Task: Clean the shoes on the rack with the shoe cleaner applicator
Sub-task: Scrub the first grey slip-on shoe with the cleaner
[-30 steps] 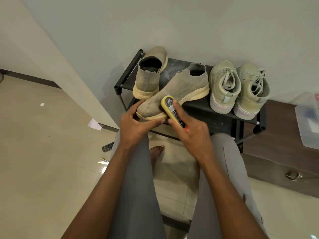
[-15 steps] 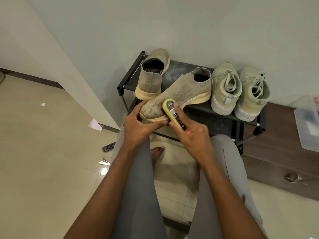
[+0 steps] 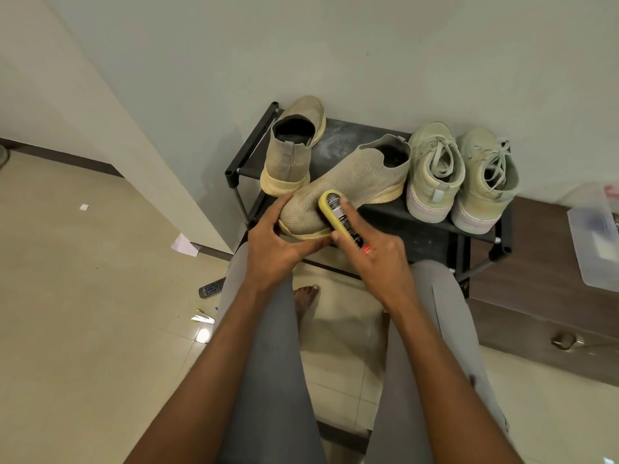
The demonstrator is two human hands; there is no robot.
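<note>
Nearest the camera, two bare forearms reach forward over knees in grey trousers, with a bare foot (image 3: 306, 293) on the tiled floor (image 3: 83, 329) between them. The left hand (image 3: 274, 246) curls round the toe of a beige knit slip-on shoe (image 3: 348, 192), fingers over the top and thumb under the yellowed sole. The right hand (image 3: 378, 259) grips the shoe cleaner applicator (image 3: 336, 214) — a slim yellow bottle with a dark printed label and a red patch near the palm — index finger laid along its length. The bottle's rounded far end rests against the side of the shoe's forefoot.

That shoe lies slantwise, toe hanging off the front edge of the black shoe rack (image 3: 368, 135), heel on the top shelf. Its knit upper looks dusty and speckled, the sole rim dull yellow. Just left of it stands the matching slip-on (image 3: 291, 145), heel toward the camera. To the right sit two pale green lace-up sneakers (image 3: 462, 172) side by side, heels outward, soles grubby.

On the floor at left lie a remote control (image 3: 212, 288) and scraps of paper (image 3: 185, 245). At right, a dark wooden cabinet (image 3: 536, 296) carries a clear plastic box (image 3: 596, 236). The rack backs onto a pale wall (image 3: 335, 45).
</note>
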